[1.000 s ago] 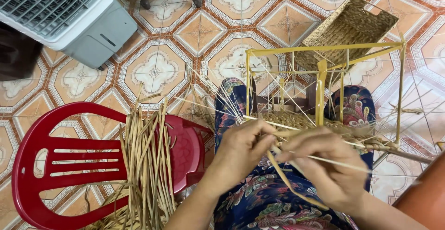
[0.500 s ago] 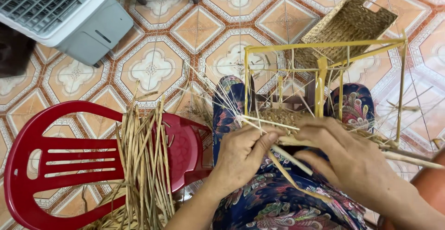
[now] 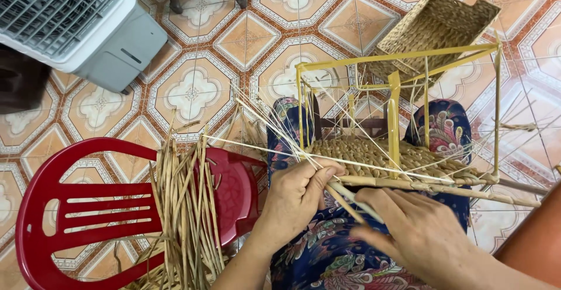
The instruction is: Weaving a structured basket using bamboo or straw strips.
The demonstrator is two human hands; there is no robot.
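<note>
A flattened, straw-coloured reed strand [image 3: 345,199] lies on a slant across the person's lap, its long axis running from the near left corner of the half-woven base, just under the left thumb, down and right toward the right hand. The left hand [image 3: 295,199] is the nearer to its upper end: thumb and forefinger are pinched closed on the strand right at the woven edge, the other fingers curled beneath. The right hand [image 3: 423,237] lies over the lower stretch, fingers loosely bent and a little blurred; a pale strand passes under the fingertips, but whether they grip it or only rest on it I cannot tell. The half-woven basket base of plaited tan reed [image 3: 380,155] sits on the knees inside a yellow rod frame shaped like an open box [image 3: 394,114], thin pale spokes fanning off its left corner toward the floor. Beneath is the dark blue floral cloth [image 3: 333,255] of the lap. To the left, a bundle of dry reed stalks [image 3: 184,208] lies across the seat of a red plastic chair [image 3: 76,208]. Beyond the frame a finished rectangular woven basket [image 3: 438,24] rests on the orange-and-white patterned tile floor [image 3: 193,91], and a grey-white box fan [image 3: 76,21] stands at the far left.
</note>
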